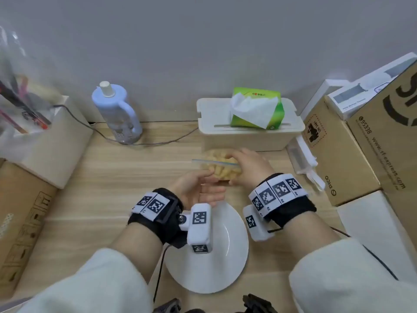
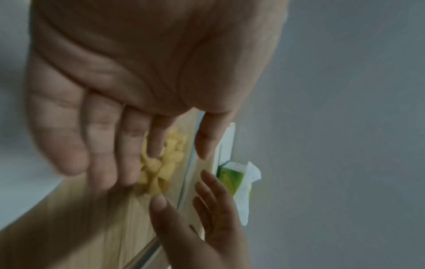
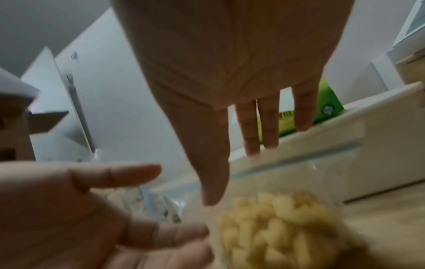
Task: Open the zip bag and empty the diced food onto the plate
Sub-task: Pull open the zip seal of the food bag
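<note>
The pale wood-grain tabletop runs back to a grey wall, and on it the round white ceramic plate serves as landmark. Just beyond the plate's far rim lies the clear plastic zip bag of yellow diced food, its blue zip strip running left to right and apparently still sealed. Both hands reach it with fingers loosely spread: the right hand at its right end, nearer the zip, the left hand at its near-left corner; whether either yet pinches the film I cannot tell.

Open lane: bare wooden tabletop at centre-left of the frame.
Behind: white box with tissue pack, just beyond the zip bag.
Right: stacked cartons.
Upper left: bottle.
Lower centre: plate.
</note>
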The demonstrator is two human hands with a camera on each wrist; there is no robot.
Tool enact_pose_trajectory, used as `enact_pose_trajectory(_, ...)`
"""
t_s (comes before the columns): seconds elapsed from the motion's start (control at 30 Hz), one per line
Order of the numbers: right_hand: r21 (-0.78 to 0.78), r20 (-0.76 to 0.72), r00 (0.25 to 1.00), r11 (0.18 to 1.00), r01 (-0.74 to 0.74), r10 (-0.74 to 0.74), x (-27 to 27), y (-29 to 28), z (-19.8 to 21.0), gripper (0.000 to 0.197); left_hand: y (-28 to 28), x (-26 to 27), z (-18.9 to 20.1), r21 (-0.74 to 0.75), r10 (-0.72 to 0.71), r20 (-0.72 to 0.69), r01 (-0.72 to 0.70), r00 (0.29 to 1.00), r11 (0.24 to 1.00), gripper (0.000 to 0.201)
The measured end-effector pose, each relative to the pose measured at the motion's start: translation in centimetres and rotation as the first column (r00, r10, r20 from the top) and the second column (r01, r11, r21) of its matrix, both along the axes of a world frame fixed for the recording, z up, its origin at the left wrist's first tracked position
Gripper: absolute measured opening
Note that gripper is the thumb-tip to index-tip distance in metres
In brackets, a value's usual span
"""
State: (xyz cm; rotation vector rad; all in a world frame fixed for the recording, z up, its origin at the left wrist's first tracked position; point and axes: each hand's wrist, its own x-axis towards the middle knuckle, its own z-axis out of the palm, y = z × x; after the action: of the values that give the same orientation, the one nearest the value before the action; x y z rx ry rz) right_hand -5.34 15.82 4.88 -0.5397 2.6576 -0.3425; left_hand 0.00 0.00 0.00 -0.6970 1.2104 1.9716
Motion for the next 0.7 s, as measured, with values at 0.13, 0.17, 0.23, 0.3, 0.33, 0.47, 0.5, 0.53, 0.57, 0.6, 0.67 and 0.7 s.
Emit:
enact_pose_trajectory(0.13, -0.054, -0.080, 0.990, 0.993, 0.108, -0.112, -0.1, -0.2, -1.8, 0.031, 1.1, -1.4, -1.2, 0.049, 0.223, 0.029, -0.225, 0.974, 0.973, 0.017)
enact_pose_trajectory(0.17, -0.083, -0.077, 0.987, 0.988, 0.133, -0.139, -0.1, -0.3, -2.1, 0.028, 1.4, -1.7, -1.4, 0.039, 0.223, 0.031, -0.224, 0.974, 0.974, 0.018)
enact_pose_trajectory(0.23, -0.127, -0.066, 0.985, 0.981, 0.149, -0.159, 0.1, -0.2, -2.4, 0.025, 1.9, -1.8, -1.2, 0.015, 0.184, 0.030, -0.185, 0.982, 0.983, 0.022)
enact_pose_trajectory(0.3, -0.162, -0.078, 0.984, 0.975, 0.149, -0.163, 0.4, -0.2, -2.5, 0.021, 2.2, -1.9, -1.2, -0.023, 0.141, 0.020, -0.140, 0.990, 0.990, 0.024)
enact_pose_trajectory(0.33, -0.188, -0.079, 0.982, 0.970, 0.153, -0.170, 0.6, -0.1, -2.6, 0.019, 2.4, -1.8, -1.1, -0.039, 0.143, 0.017, -0.142, 0.990, 0.989, 0.023)
enact_pose_trajectory(0.47, -0.338, -0.029, 0.979, 0.924, 0.182, -0.203, 1.3, -0.1, -3.1, 0.016, 2.5, -1.7, -1.9, -0.112, 0.303, -0.082, -0.311, 0.950, 0.944, 0.014)
enact_pose_trajectory(0.5, -0.355, -0.023, 0.978, 0.916, 0.186, -0.208, 1.4, -0.2, -3.2, 0.016, 2.5, -1.7, -2.2, -0.133, 0.330, -0.108, -0.343, 0.938, 0.930, 0.013)
enact_pose_trajectory(0.53, -0.369, -0.019, 0.977, 0.909, 0.193, -0.215, 1.4, -0.3, -3.2, 0.016, 2.5, -1.6, -2.3, -0.139, 0.344, -0.127, -0.360, 0.930, 0.922, 0.011)
enact_pose_trajectory(0.57, -0.378, -0.012, 0.975, 0.904, 0.200, -0.220, 1.4, -0.4, -3.2, 0.016, 2.6, -1.6, -2.3, -0.154, 0.344, -0.141, -0.364, 0.928, 0.918, 0.009)
enact_pose_trajectory(0.6, -0.382, -0.006, 0.974, 0.900, 0.208, -0.228, 1.4, -0.4, -3.2, 0.014, 2.6, -1.5, -2.2, -0.180, 0.340, -0.152, -0.364, 0.928, 0.914, 0.009)
enact_pose_trajectory(0.67, -0.375, 0.004, 0.972, 0.901, 0.219, -0.234, 1.2, -0.4, -3.3, 0.012, 2.7, -1.5, -2.2, -0.235, 0.321, -0.185, -0.359, 0.929, 0.903, 0.014)
enact_pose_trajectory(0.7, -0.370, 0.004, 0.972, 0.903, 0.220, -0.235, 1.1, -0.4, -3.4, 0.013, 2.7, -1.5, -2.2, -0.259, 0.304, -0.207, -0.352, 0.930, 0.900, 0.015)
